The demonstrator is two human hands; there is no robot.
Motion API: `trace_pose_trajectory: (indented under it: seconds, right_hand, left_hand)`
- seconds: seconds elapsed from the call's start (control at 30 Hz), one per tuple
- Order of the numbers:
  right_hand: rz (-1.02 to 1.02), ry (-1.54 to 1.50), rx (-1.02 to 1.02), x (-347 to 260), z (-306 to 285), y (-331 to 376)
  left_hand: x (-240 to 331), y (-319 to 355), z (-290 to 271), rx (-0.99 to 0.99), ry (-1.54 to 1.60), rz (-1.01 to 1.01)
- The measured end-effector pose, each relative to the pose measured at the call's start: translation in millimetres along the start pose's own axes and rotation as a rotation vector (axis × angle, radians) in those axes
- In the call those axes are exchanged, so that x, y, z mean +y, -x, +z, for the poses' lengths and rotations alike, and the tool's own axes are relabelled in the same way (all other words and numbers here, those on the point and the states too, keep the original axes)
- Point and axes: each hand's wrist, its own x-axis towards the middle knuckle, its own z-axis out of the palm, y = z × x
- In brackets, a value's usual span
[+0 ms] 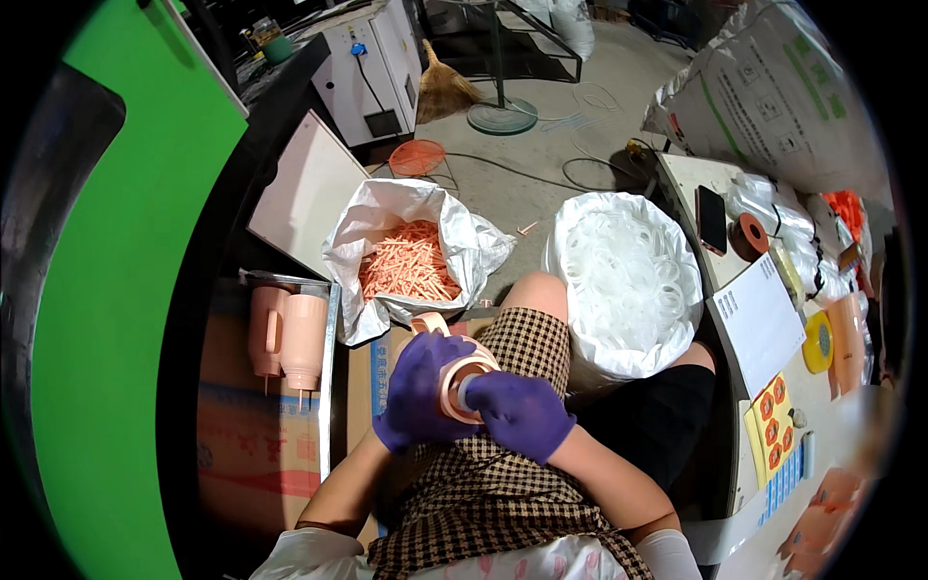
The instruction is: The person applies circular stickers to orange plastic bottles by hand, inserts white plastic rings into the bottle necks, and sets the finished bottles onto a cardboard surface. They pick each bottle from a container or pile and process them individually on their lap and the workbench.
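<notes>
L head cam, fisheye, down @ lap point(449, 493)

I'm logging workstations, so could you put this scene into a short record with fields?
Left hand: purple-gloved, gripping a handled peach cup
Right hand: purple-gloved, at the cup's open end; its grip is unclear
Left side: two pink vessels
Ahead: white bag of thin peach pieces; white sack of clear rings
Right side: table bearing black phone, paper sheet

Two cups point(304, 338) show at left, with one held cup point(471, 362) and two hands point(522, 416) at centre. Two sacks point(474, 246) sit mid-frame.
</notes>
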Motion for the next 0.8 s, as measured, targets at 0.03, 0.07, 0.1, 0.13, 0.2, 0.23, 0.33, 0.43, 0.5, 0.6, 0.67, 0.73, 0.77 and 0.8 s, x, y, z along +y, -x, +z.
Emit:
trace_pose_trajectory:
  seconds: [0.03,0.07,0.1,0.13,0.2,0.23,0.33,0.43,0.5,0.6,0.67,0.73,0.77,0.8]
  right_hand:
    - [0.049,0.027,-0.011,1.8,3.5,-2.0]
    - [0.085,0.043,-0.010,2.2,6.6,-2.2]
    - [0.120,0.058,-0.010,1.8,9.8,-1.7]
    - [0.202,0.092,-0.045,0.8,12.6,-0.3]
    - [0.174,0.120,0.023,-1.6,18.5,3.2]
    - [0.160,0.118,0.078,-2.0,21.1,5.4]
    - [0.131,0.128,0.091,4.8,27.0,12.5]
    - [0.101,0.003,0.013,14.7,31.3,21.2]
    - [0.254,-0.427,0.049,14.4,36.7,26.7]
    - [0.830,-1.756,0.110,5.0,40.5,32.7]
    - [0.711,-1.739,0.135,-4.6,30.3,44.7]
    - [-0.061,0.010,0.035,1.7,2.3,55.7]
    - [-0.117,-0.095,0.174,-2.0,-12.0,72.7]
    - [-0.131,-0.186,0.243,-5.7,-28.7,95.7]
  left_hand:
    - [2.5,-3.8,1.7,-0.093,0.005,-0.043]
    - [5.4,-6.1,2.4,-0.105,-0.003,-0.026]
    - [8.3,-7.9,3.4,-0.124,-0.031,-0.025]
    - [10.2,-9.3,4.1,-0.145,-0.067,-0.026]
    - [12.2,-11.0,4.5,-0.144,-0.077,-0.024]
    - [12.4,-11.5,5.0,-0.167,-0.081,-0.038]
    - [11.8,-8.9,6.0,-0.179,-0.073,-0.056]
    - [12.9,-4.2,9.1,-0.081,-0.116,0.007]
    - [14.3,-2.8,12.9,-0.105,-0.031,0.024]
    - [21.0,-5.9,19.2,-0.243,-0.129,0.018]
    - [34.0,-7.9,21.6,-0.213,-0.305,0.102]
    - [44.4,-9.3,12.8,-0.348,-0.225,0.109]
    - [49.0,-8.6,10.9,-0.286,-0.222,0.274]
    - [53.0,-6.3,8.3,-0.311,-0.289,0.322]
